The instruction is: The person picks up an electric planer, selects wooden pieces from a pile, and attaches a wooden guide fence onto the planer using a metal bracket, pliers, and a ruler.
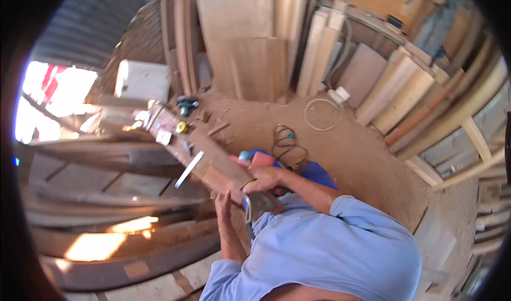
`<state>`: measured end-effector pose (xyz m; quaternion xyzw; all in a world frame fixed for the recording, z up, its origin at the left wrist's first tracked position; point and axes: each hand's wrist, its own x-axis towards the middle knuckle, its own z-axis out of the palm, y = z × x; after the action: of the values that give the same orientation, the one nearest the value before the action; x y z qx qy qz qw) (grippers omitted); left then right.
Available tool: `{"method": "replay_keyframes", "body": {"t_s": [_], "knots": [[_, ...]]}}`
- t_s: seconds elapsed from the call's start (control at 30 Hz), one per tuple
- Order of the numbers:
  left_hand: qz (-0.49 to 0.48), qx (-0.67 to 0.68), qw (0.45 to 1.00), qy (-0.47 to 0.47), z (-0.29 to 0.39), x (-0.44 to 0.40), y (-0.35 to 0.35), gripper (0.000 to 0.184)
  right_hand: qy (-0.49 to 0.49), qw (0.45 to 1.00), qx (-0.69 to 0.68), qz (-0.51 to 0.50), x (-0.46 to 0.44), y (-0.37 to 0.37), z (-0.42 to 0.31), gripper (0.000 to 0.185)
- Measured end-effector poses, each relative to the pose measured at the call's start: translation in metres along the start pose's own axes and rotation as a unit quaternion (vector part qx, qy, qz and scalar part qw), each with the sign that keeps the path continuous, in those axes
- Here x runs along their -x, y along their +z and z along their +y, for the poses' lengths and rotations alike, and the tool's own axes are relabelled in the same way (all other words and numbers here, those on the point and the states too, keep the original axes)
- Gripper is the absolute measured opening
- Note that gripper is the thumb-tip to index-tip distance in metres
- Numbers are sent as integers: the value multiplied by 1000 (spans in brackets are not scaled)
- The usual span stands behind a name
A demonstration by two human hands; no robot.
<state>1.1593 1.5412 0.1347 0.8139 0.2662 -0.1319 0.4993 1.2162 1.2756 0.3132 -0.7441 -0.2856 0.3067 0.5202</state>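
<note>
A long wooden board [221,160] lies along a narrow work surface that runs from my lap toward the upper left. My right hand [263,178] grips its near end from above, fingers curled over the edge. At the board's left edge, my left hand [223,201] has its fingertips against the wood. A grey curved metal piece [247,209] sits just below the hands; its kind is unclear. Beyond my right hand is a red and teal object [261,159], partly hidden. A flat pale metal strip [189,169] lies across the board's left side.
Farther along the bench are a yellow tape measure [181,127] and a dark green power tool [186,105]. A black cord [287,141] and a pale cable [322,115] lie on the dirt floor. Planks [239,61] lean at the back; stacked timber [106,194] fills the left.
</note>
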Motion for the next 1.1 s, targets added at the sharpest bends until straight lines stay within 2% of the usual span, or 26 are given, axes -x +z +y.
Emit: {"method": "replay_keyframes", "body": {"t_s": [0.07,0.13,0.2,0.23,0.3,0.33,0.37,0.43,0.5,0.6,0.7,0.77,0.83,0.9,0.93,1.0,1.03,1.1], "knots": [[55,109,993,4,20,41,-16,69,9,999,11,-32,-1,-2,-13,74],[94,103,990,18,71,77,-22,68,-17,998,-38,-53,-2,3,-13,75],[79,126,987,66,56,57,-14,64,-38,992,-83,-85,-8,11,10,72],[62,151,981,105,36,33,-7,60,-72,994,-84,-12,-8,17,15,54],[74,195,971,121,46,34,-5,57,-110,989,-79,55,-8,21,22,42],[70,229,961,140,51,35,-4,53,-80,995,-55,28,-8,19,24,42],[80,231,959,142,52,34,-2,53,-49,997,-50,-9,-10,14,26,51],[28,263,950,163,58,27,0,50,12,996,-32,-83,-14,4,30,75],[4,288,942,171,64,26,1,52,-47,998,4,-42,-10,7,28,75],[-18,377,912,157,80,33,1,59,-77,995,-53,-35,-9,6,18,75],[-27,398,899,182,110,49,-5,64,-71,995,21,-61,-19,2,42,70],[-36,421,878,224,121,51,-2,66,-45,997,3,-65,-18,0,41,62],[-14,379,893,241,119,43,6,71,-7,996,3,-87,-16,-5,30,59],[-59,308,909,276,117,40,11,77,22,994,8,-109,-18,-7,33,58],[-55,284,922,258,141,68,2,81,1,994,28,-106,-21,-6,43,59],[-41,241,934,262,139,68,10,81,-20,993,48,-107,-21,-1,53,60],[-29,196,943,266,140,69,11,80,-50,996,26,-74,-21,2,54,61],[-26,208,936,284,154,83,6,77,-82,996,6,-42,-23,3,51,62]]}}
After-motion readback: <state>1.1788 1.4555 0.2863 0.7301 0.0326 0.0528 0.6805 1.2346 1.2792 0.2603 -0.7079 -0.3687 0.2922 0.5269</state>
